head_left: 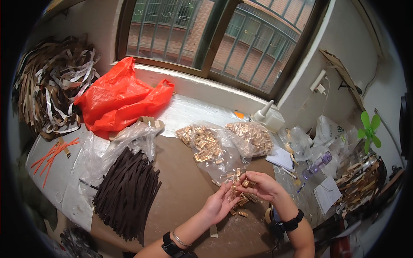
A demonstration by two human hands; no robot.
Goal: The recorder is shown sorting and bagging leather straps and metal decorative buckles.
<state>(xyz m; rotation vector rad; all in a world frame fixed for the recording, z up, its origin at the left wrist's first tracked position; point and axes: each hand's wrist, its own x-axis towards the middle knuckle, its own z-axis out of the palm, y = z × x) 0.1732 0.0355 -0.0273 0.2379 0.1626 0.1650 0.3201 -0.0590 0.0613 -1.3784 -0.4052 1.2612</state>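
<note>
My right hand (264, 187) pinches a small gold metal buckle (246, 182) between thumb and fingers. Beside it, my left hand (218, 204) is turned palm up with its fingers stretched out, close to more gold pieces; whether any rest on its fingers I cannot make out. Under and between the hands lies a small pile of loose gold buckles (243, 213) on the brown table covering (185, 182). Just beyond the fingers, an opened clear plastic bag (208, 148) holds many of the same buckles, with a second full bag (251, 136) to its right.
A bundle of dark brown straps (127, 195) lies left of my hands, near a red plastic bag (116, 101) and orange strips (53, 157). At right are a white squeeze bottle (271, 118), a notepad (280, 158), a purple tape roll (317, 165) and a green fan (370, 129).
</note>
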